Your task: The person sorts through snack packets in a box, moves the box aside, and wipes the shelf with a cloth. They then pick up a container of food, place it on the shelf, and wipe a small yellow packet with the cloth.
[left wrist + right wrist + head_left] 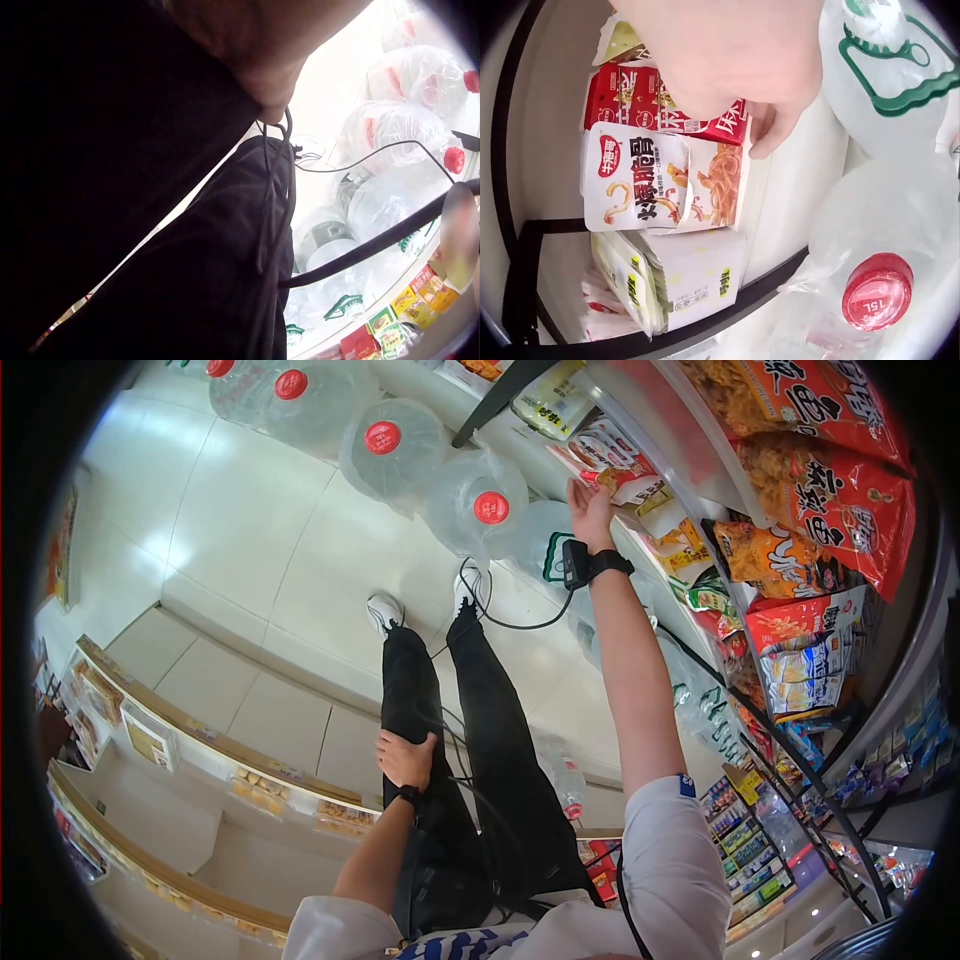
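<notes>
My right hand (592,515) reaches to the low snack shelf, a wrist camera strapped behind it. In the right wrist view, that hand (742,52) covers part of a red snack box (660,105), with bent fingers at the box's front edge. Whether they grip a packet I cannot tell, as most fingertips are hidden. Beside the red box stands a white display box (656,180) with noodle-like snacks pictured on it. My left hand (405,760) rests on the thigh of the black trousers (410,690), thumb spread from the fingers.
Large water bottles (385,445) with red caps line the floor along the shelf. Red snack bags (850,510) hang over the upper shelf edge. A black shelf bar (667,341) runs past pale green packets (630,277). A loose cable (525,626) hangs from the right wrist camera.
</notes>
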A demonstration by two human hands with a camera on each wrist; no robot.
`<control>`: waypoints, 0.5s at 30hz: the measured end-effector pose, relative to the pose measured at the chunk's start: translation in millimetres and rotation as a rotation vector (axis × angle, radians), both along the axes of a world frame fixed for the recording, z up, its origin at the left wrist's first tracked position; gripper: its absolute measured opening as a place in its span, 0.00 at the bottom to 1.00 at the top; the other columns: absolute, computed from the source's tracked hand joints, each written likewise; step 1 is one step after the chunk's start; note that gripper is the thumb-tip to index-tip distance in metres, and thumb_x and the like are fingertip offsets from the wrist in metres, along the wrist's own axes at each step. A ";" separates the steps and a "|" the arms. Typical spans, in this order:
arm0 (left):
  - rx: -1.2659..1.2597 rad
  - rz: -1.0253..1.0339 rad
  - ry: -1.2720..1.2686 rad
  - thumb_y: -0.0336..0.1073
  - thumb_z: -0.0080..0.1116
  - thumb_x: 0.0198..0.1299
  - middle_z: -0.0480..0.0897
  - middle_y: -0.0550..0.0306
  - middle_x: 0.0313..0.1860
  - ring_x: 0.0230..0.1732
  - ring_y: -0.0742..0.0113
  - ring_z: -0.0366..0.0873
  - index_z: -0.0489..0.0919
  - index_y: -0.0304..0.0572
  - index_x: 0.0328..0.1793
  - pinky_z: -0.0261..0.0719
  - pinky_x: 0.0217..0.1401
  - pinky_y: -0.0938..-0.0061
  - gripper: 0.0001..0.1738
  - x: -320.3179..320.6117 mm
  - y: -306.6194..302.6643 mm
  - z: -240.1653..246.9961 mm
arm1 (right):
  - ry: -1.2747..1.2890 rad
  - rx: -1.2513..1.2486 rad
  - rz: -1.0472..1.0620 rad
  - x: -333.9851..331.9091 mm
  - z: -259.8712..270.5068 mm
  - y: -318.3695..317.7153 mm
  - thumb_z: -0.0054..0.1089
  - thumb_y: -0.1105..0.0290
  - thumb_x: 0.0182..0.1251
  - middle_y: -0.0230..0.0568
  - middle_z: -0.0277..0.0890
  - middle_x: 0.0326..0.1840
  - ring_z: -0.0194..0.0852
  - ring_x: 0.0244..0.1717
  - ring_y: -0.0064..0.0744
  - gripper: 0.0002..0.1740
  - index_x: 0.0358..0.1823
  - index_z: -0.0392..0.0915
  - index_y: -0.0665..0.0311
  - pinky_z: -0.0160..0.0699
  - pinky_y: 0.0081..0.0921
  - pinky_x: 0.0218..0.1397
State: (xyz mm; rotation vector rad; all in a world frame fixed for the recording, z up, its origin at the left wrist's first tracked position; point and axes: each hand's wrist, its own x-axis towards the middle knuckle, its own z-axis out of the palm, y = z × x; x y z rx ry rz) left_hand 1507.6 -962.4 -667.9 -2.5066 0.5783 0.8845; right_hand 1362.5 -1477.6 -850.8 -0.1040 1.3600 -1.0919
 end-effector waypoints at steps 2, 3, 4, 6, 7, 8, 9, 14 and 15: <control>0.017 0.028 0.031 0.65 0.75 0.41 0.78 0.44 0.47 0.50 0.44 0.80 0.71 0.32 0.55 0.81 0.54 0.56 0.48 -0.1 2.4 -2.4 | -0.052 0.018 -0.005 17.9 29.5 15.9 0.56 0.53 0.76 0.58 0.76 0.54 0.79 0.55 0.48 0.32 0.62 0.59 0.76 0.89 0.39 0.61; 0.025 0.043 0.045 0.65 0.75 0.41 0.78 0.44 0.48 0.51 0.44 0.80 0.70 0.30 0.58 0.80 0.54 0.56 0.50 0.6 3.2 -3.6 | -0.080 0.027 -0.006 29.4 42.7 23.4 0.59 0.50 0.74 0.55 0.76 0.52 0.79 0.53 0.45 0.36 0.63 0.60 0.77 0.89 0.37 0.60; 0.025 0.039 0.041 0.65 0.75 0.41 0.78 0.44 0.48 0.51 0.44 0.80 0.70 0.31 0.57 0.80 0.54 0.56 0.49 0.6 2.7 -3.5 | -0.082 0.021 0.058 35.0 45.2 27.5 0.60 0.48 0.73 0.55 0.76 0.53 0.79 0.54 0.45 0.38 0.64 0.59 0.77 0.88 0.37 0.60; 0.026 0.030 0.031 0.65 0.75 0.42 0.78 0.44 0.48 0.51 0.44 0.80 0.71 0.31 0.56 0.80 0.54 0.56 0.48 0.8 1.9 -2.7 | -0.088 0.012 0.185 43.9 46.9 33.3 0.62 0.44 0.71 0.56 0.75 0.54 0.78 0.56 0.44 0.44 0.66 0.58 0.78 0.85 0.37 0.62; 0.029 0.032 0.033 0.65 0.75 0.42 0.78 0.44 0.48 0.51 0.44 0.80 0.71 0.32 0.55 0.80 0.54 0.56 0.48 1.2 1.6 -2.3 | -0.088 0.003 0.172 48.3 45.6 30.3 0.62 0.43 0.71 0.55 0.74 0.55 0.78 0.55 0.43 0.42 0.64 0.59 0.77 0.84 0.35 0.58; 0.034 0.035 0.035 0.65 0.75 0.42 0.78 0.44 0.48 0.51 0.44 0.80 0.71 0.32 0.55 0.81 0.54 0.56 0.48 0.8 1.7 -1.3 | -0.083 0.001 0.184 51.5 45.2 26.1 0.62 0.43 0.71 0.55 0.74 0.55 0.78 0.54 0.43 0.42 0.64 0.60 0.77 0.84 0.35 0.58; 0.037 0.039 0.038 0.65 0.75 0.42 0.78 0.44 0.48 0.51 0.44 0.80 0.71 0.32 0.54 0.81 0.54 0.56 0.47 0.9 0.8 -1.0 | -0.077 -0.002 0.197 52.0 41.8 18.3 0.61 0.43 0.71 0.55 0.74 0.55 0.78 0.54 0.43 0.41 0.63 0.60 0.76 0.84 0.35 0.57; 0.025 0.058 0.045 0.64 0.76 0.41 0.78 0.44 0.47 0.51 0.44 0.80 0.71 0.32 0.54 0.81 0.54 0.56 0.47 -0.1 2.9 -1.8 | -0.045 -0.045 0.212 52.1 36.9 3.1 0.59 0.48 0.72 0.53 0.73 0.51 0.76 0.52 0.43 0.34 0.59 0.62 0.73 0.84 0.37 0.56; 0.014 0.054 0.039 0.64 0.76 0.41 0.78 0.44 0.47 0.51 0.44 0.80 0.71 0.32 0.54 0.81 0.54 0.56 0.47 -1.0 4.5 -1.3 | -0.020 -0.018 0.208 54.9 39.5 4.0 0.58 0.49 0.72 0.52 0.72 0.51 0.75 0.53 0.43 0.33 0.58 0.62 0.72 0.84 0.38 0.57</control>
